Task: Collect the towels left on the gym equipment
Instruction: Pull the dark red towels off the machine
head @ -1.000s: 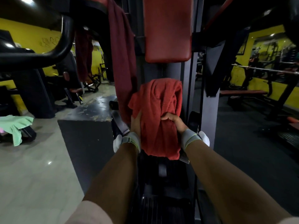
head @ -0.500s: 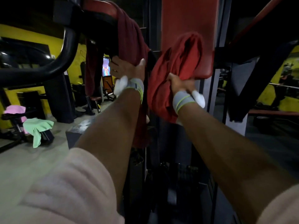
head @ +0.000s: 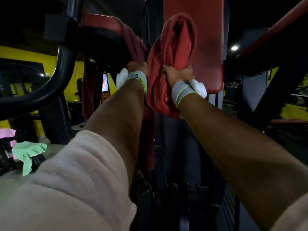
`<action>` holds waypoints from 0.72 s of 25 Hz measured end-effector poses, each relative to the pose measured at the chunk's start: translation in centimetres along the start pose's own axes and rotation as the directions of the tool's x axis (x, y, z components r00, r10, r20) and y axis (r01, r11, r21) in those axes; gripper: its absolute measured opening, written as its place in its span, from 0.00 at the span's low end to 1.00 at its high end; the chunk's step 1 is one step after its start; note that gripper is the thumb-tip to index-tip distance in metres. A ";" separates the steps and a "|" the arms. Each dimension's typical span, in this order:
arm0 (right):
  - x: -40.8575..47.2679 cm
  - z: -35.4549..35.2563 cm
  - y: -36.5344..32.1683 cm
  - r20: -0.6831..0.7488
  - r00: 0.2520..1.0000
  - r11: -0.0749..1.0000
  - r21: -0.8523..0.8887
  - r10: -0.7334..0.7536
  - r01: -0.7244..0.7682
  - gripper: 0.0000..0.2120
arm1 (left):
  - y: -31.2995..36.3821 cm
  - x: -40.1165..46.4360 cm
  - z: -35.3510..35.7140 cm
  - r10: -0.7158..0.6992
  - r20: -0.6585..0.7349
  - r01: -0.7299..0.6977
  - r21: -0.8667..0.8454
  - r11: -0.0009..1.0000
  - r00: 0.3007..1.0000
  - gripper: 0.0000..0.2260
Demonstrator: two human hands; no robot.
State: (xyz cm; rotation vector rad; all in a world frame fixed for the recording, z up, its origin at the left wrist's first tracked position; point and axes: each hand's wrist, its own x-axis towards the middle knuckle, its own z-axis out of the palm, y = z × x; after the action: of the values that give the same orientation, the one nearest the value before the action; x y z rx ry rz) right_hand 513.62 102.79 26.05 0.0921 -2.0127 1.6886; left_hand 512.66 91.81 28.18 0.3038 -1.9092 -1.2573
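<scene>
A bunched orange-red towel [head: 175, 47] is held up in front of the machine's red back pad [head: 208, 39]; my right hand [head: 178, 75] grips it near its middle. A darker maroon towel [head: 131, 42] hangs over the machine's padded arm at upper left and falls down behind my forearm. My left hand [head: 138, 67] grips this maroon towel just below the pad. Both wrists wear grey bands.
A thick black curved bar [head: 55, 77] of the machine crosses the left side. A green towel [head: 27, 152] and a pink towel [head: 6, 134] lie on equipment at the far left. Yellow walls and more machines stand behind; dark floor lies to the right.
My right hand has raised the orange-red towel from waist height up to the back pad. My left hand let go of it, reached to the maroon towel and closed round it.
</scene>
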 end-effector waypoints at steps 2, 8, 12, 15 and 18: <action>0.0 0.4 0.8 -0.030 0.999 1.000 -0.012 0.015 -0.015 0.39 | -0.4 -1.8 -0.3 0.006 -0.057 -0.001 0.084 0.996 0.998 0.17; -2.6 -1.1 5.1 0.017 1.000 0.977 -0.212 -0.025 0.028 0.37 | -10.4 -8.6 1.2 -0.134 0.225 0.065 0.289 0.955 0.965 0.20; -5.4 -4.2 8.7 0.051 0.997 0.979 -0.198 0.054 -0.043 0.29 | -11.3 -13.6 0.9 -0.260 0.394 0.346 -0.163 0.924 0.882 0.23; -6.9 -6.6 9.6 0.039 0.987 0.969 -0.198 0.158 -0.148 0.31 | -9.6 -15.9 0.5 -0.247 0.348 0.327 -0.195 0.924 0.904 0.24; -8.5 -9.0 8.8 -0.020 0.978 0.963 -0.170 0.208 -0.208 0.32 | -7.7 -17.2 -0.8 -0.241 0.336 0.332 -0.247 0.910 0.911 0.21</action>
State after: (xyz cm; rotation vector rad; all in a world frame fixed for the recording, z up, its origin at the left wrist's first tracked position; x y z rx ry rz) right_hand 520.77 110.99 15.50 -0.1871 -2.2221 1.6265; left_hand 522.62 97.72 13.22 0.2543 -1.9302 -1.8617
